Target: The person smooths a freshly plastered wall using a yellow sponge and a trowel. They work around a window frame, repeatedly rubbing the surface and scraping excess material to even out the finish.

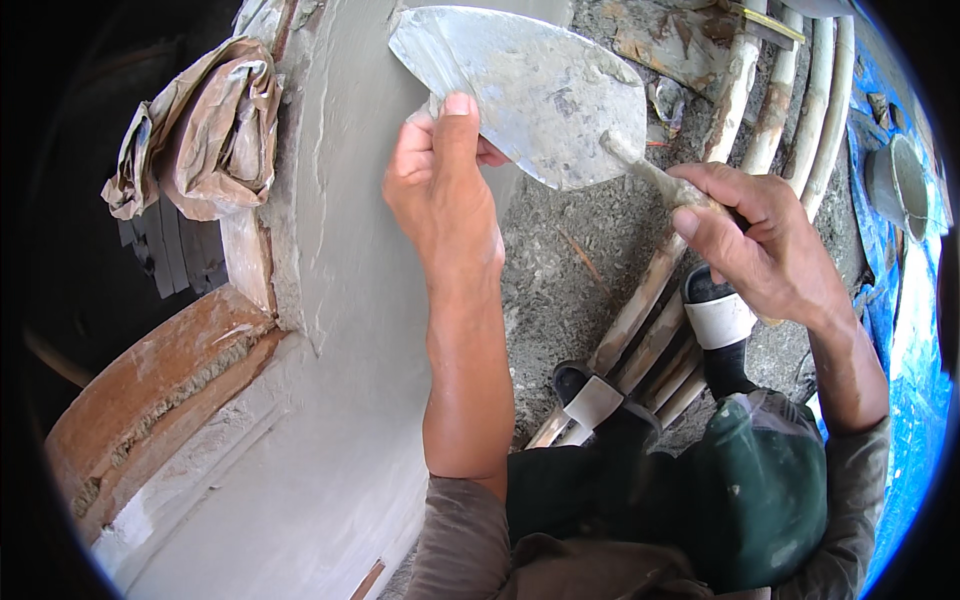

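A large pointed trowel (560,95), its metal blade smeared with grey mortar, is held up in front of the wall. My right hand (765,235) is wrapped round its handle, at the right. My left hand (445,185) is closed at the blade's lower left edge, thumb on top and fingers bent underneath. A paler strip runs along the blade from that thumb; whether it is a separate flat piece or part of the blade I cannot tell. Beside my left forearm spreads the smooth, wet-looking grey plaster (365,390) of the wall.
Crumpled brown paper (225,130) hangs by a wooden frame (160,375) at left. Several pale wooden poles (640,300) lie across the rough ground, beneath my sandalled feet (720,315). A grey bucket (898,187) rests on a blue tarp (905,400) at right.
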`<state>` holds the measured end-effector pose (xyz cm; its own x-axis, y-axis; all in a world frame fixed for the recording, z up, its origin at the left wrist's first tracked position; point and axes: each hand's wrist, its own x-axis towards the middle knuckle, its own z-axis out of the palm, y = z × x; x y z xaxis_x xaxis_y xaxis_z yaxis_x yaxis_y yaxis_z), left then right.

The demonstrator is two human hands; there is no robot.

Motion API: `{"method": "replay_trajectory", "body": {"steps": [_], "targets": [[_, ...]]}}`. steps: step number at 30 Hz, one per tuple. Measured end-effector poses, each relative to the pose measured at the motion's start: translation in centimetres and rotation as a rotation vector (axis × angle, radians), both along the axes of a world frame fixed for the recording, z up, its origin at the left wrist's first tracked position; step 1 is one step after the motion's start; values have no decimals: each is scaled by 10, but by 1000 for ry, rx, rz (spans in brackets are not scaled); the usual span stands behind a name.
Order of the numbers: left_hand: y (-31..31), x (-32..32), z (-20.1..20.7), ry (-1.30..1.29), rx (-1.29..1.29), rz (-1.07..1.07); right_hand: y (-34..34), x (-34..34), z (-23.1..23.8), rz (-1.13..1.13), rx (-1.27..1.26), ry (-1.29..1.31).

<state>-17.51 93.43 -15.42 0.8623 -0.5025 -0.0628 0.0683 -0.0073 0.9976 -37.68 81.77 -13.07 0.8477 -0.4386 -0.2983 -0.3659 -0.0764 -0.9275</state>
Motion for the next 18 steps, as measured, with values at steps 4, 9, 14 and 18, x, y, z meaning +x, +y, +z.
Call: {"method": "replay_trajectory", "body": {"steps": [4,9,14,18], "targets": [[4,-3,1,-10,9,3,3,-1,-2,21,-22,-17],[10,-4,0,-8,4,5,5,-4,-4,51,-45,9],[16,-10,6,39,12,23,11,-3,0,27,11,-6],[21,-12,7,56,12,39,16,-5,-3,24,4,-63]]}}
